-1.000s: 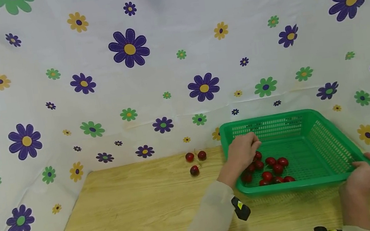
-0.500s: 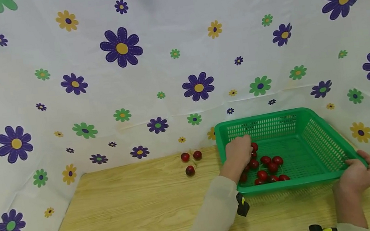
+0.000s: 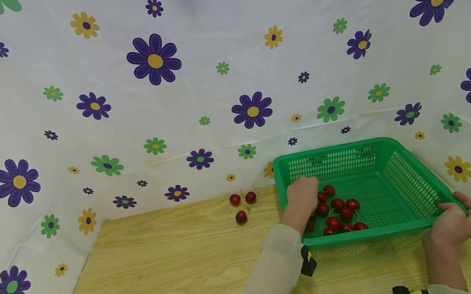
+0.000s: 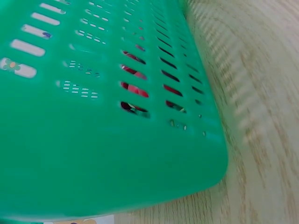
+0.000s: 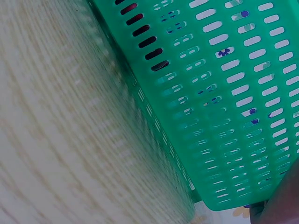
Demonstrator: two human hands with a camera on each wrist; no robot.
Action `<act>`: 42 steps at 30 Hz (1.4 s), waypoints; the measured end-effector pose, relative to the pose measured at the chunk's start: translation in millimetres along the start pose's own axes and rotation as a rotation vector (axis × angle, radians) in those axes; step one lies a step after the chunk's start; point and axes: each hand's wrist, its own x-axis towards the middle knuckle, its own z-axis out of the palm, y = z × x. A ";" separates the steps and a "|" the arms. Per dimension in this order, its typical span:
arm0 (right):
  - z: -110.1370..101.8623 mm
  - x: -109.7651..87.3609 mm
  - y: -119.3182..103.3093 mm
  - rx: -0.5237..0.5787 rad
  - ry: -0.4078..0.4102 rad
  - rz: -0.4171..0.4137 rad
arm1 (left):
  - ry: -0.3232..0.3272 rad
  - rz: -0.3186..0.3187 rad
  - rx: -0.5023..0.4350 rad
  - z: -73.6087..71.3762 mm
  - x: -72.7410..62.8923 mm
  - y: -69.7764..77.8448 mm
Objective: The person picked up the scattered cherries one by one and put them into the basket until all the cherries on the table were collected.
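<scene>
A green plastic basket (image 3: 404,229) with slotted walls stands on the table, several red cherries (image 3: 347,213) gathered in its left part. My left hand (image 3: 303,195) reaches over the basket's left side, knuckles up, among the cherries. Its fingertips are hidden, so whether they pinch a cherry does not show. At the near right corner my right hand (image 3: 456,223) grips the basket's rim. In the left wrist view, the basket wall (image 4: 117,154) fills most of the picture, with red fruit behind its slots. The right wrist view has the slotted wall (image 5: 196,79) close up.
Three loose cherries (image 3: 241,217) lie on the wooden table (image 3: 167,273) left of the basket. A white flower-patterned sheet (image 3: 194,98) hangs behind the table and along its sides.
The head view has shifted slightly. My left hand has come down a little at the basket's left side, and a cherry beside its fingers now lies farther right. The right hand keeps its grip.
</scene>
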 end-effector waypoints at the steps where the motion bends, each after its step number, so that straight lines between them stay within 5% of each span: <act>1: 0.1 0.1 0.1 0.002 -0.002 -0.001 | 0.002 0.003 -0.001 0.1 0.1 0.0; 15: 0.1 1.2 1.2 0.044 0.003 -0.005 | -0.025 0.049 0.008 1.1 -1.2 -0.5; 25: 0.5 0.9 2.0 0.019 0.012 -0.015 | 0.047 0.117 -0.032 -1.3 -3.8 -1.1; 31: -2.3 -0.3 -2.0 -0.014 0.055 0.001 | 0.181 0.281 -0.219 -6.5 -18.8 -5.3; 35: -4.5 -1.5 -2.2 -0.021 0.067 0.023 | 0.245 0.313 -0.389 -7.9 -36.5 -12.8; 42: -0.3 -7.3 2.8 -0.085 0.041 -0.058 | 0.277 0.432 -0.636 -10.2 -69.0 -33.3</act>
